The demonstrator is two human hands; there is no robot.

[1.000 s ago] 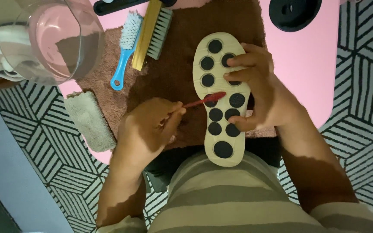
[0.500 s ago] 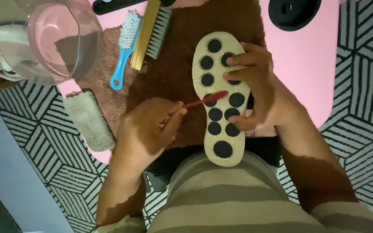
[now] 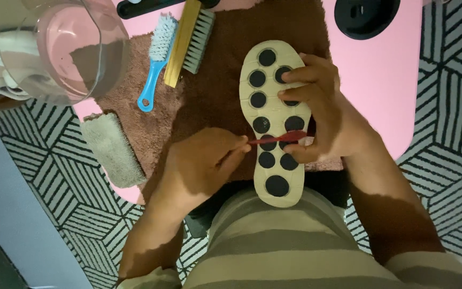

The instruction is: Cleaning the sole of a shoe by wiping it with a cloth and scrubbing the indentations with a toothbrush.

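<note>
- Seen from the head camera, a shoe (image 3: 275,120) lies sole up over a brown towel (image 3: 225,96), its heel end toward the person's striped shirt (image 3: 300,246) and its toe end pointing away.
- The sole is cream-coloured and set with round black pads in two rows.
- The right hand (image 3: 327,120) is closed around the shoe from its right edge: the fingers (image 3: 300,80) lie across the sole near the toe half, and the thumb presses lower down at the middle.
- The left hand (image 3: 201,166) is closed on the handle of a thin red tool (image 3: 279,138), gripping it between thumb and fingertips.
- The red tool reaches rightward across the middle of the sole, its far end lying on the sole just beside the right thumb; whether that end carries bristles cannot be told.
- The towel rests on a pink mat (image 3: 391,80), which lies over a surface with a black and white geometric pattern (image 3: 450,123).
- Above the shoe's left side, a blue-handled brush (image 3: 157,64) and a wooden-backed brush (image 3: 188,40) lie side by side on the towel, close together.
- A grey-green pad (image 3: 112,147) lies at the left edge of the mat, well apart from the shoe.
- A clear bowl (image 3: 76,51) stands at the upper left, and a round black object (image 3: 366,16) sits at the top right on the mat.
</note>
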